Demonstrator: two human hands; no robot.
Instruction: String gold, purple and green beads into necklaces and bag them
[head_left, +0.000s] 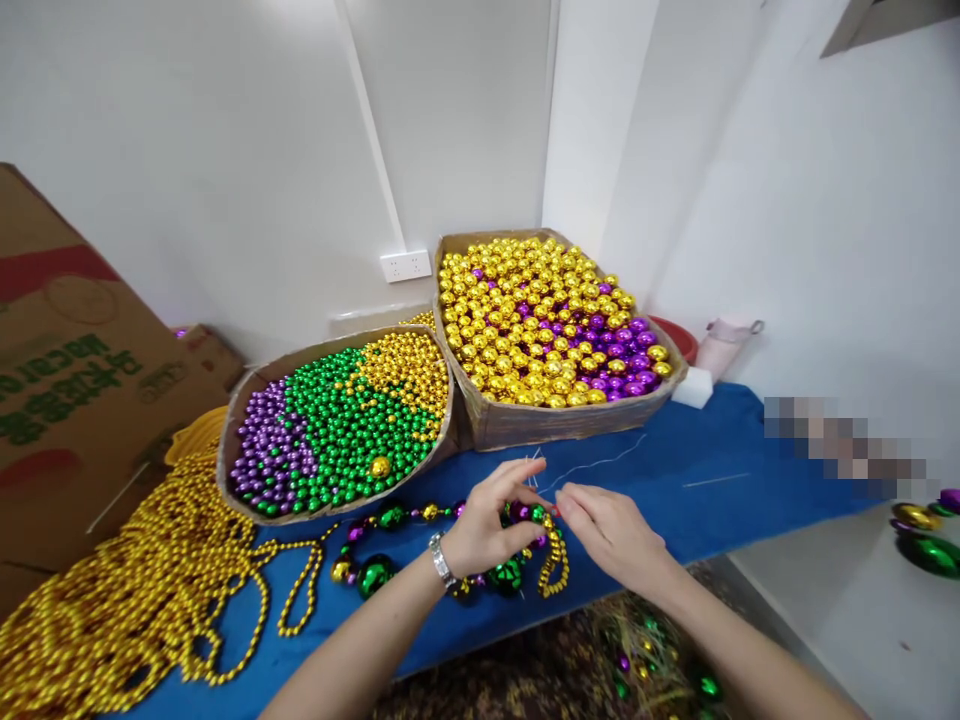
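A necklace of purple, green and gold beads [375, 577] in mixed sizes lies curved on the blue cloth, partly behind my left hand. My left hand [487, 520], with a silver bracelet at the wrist, curls round one end of this necklace; its index finger is raised, and beads show between thumb and fingers. A short loop of small gold beads [555, 565] hangs between the hands. My right hand [611, 535] is closed in a pinch close to the left fingertips. A tiny red spot shows at its fingertips, too small to name. White thread [600, 463] trails behind the hands.
Two open cartons stand behind: one of small purple, green and gold beads [337, 430], one of large gold and purple beads [540, 320]. Gold bead strands [150, 590] heap at left beside a tall cardboard box [67, 400]. A white block [694, 388] sits right.
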